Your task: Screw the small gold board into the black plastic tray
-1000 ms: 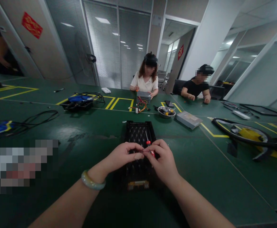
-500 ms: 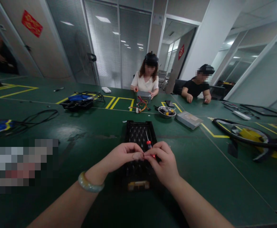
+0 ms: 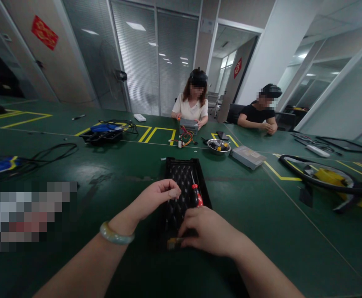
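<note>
On the table before me lies a long black plastic tray-like case (image 3: 204, 186) with a textured floor. Over its left side, my left hand (image 3: 156, 198) is closed in a pinch; what lies between the fingertips is too small to name. My right hand (image 3: 210, 229) is lower, over the case's near right corner. Its thumb and forefinger come close together beside a small yellowish piece (image 3: 172, 243) at the near end, with any held item hidden. A red-and-black screwdriver (image 3: 197, 194) rests along the case's right side, its shaft pointing away.
Farther back stand a metal bowl of parts (image 3: 218, 147), a grey metal box (image 3: 248, 157) and a power supply (image 3: 188, 126) handled by a person opposite. A black hoop with yellow material (image 3: 326, 178) lies right. Cables and a blue item (image 3: 103, 128) are left.
My hands have parted. The right has moved down toward the case's near end, uncovering the screwdriver handle; the left has shifted slightly left and up, still pinched.
</note>
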The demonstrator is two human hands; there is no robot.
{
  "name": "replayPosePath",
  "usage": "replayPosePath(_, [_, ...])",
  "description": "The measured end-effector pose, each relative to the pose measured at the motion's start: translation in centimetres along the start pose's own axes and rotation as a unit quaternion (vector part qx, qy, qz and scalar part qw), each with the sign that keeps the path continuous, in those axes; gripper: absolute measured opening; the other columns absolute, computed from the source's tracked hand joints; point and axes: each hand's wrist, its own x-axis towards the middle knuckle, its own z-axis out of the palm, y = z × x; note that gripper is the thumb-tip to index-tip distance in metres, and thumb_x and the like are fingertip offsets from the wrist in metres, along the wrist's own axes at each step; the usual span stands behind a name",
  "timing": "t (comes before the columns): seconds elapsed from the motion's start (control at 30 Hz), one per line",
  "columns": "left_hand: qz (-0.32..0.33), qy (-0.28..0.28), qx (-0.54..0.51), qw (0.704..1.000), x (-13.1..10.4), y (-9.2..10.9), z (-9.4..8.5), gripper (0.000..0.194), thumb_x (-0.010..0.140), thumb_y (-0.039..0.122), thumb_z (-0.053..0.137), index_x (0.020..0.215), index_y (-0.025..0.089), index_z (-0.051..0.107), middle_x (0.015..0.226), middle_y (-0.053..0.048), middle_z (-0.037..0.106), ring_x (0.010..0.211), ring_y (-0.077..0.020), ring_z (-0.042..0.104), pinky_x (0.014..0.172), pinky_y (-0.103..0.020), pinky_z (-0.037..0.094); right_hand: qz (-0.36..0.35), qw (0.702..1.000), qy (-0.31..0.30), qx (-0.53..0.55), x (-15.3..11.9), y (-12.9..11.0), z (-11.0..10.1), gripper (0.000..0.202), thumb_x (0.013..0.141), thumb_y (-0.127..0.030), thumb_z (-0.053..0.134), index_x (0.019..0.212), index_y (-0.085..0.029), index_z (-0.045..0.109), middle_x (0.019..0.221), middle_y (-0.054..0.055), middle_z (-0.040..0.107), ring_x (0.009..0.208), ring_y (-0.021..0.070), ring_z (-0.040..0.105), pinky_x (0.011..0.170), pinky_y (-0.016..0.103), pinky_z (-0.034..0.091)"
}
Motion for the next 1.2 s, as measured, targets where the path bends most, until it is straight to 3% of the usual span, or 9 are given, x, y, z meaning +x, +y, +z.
replayPosePath(0.73, [-0.022, 0.006, 0.076, 0.997, 0.3, -0.4, -0.5, 0.029, 0.085, 0.044, 0.066, 0.092, 0.017, 0.066, 0.090, -0.001, 0.066, 0.087, -0.0157, 0.059, 0.084, -0.030, 0.046, -0.010, 1.000, -0.002, -0.021, 0.4, 0.3, 0.8, 0.014, 0.087, -0.033, 0.070, 0.099, -0.026, 0.075, 0.095, -0.002, 0.067, 0.088, 0.0117, 0.061, 0.083, 0.024, 0.046])
replayPosePath(0.93, [-0.017, -0.060, 0.192, 0.979, -0.3, 0.6, -1.7, 0.029, 0.085, 0.047, 0.066, 0.094, 0.019, 0.068, 0.095, 0.000, 0.066, 0.093, -0.0170, 0.060, 0.090, -0.030, 0.044, 0.043, 0.995, 0.050, -0.071, -0.3, 1.8, -1.0, 0.016, 0.091, -0.019, 0.064, 0.097, -0.027, 0.076, 0.097, -0.001, 0.069, 0.093, 0.0131, 0.062, 0.090, 0.029, 0.045])
replayPosePath(1.2, [-0.007, -0.197, 0.302, 0.933, -1.5, 1.5, -2.5, 0.028, 0.087, 0.050, 0.065, 0.095, 0.023, 0.071, 0.105, 0.000, 0.058, 0.101, -0.0164, 0.058, 0.094, -0.027, 0.041, -0.011, 0.998, -0.017, -0.065, -0.2, 2.1, -0.4, 0.021, 0.087, -0.022, 0.070, 0.105, -0.032, 0.074, 0.098, -0.003, 0.066, 0.090, 0.0128, 0.061, 0.085, 0.028, 0.043])
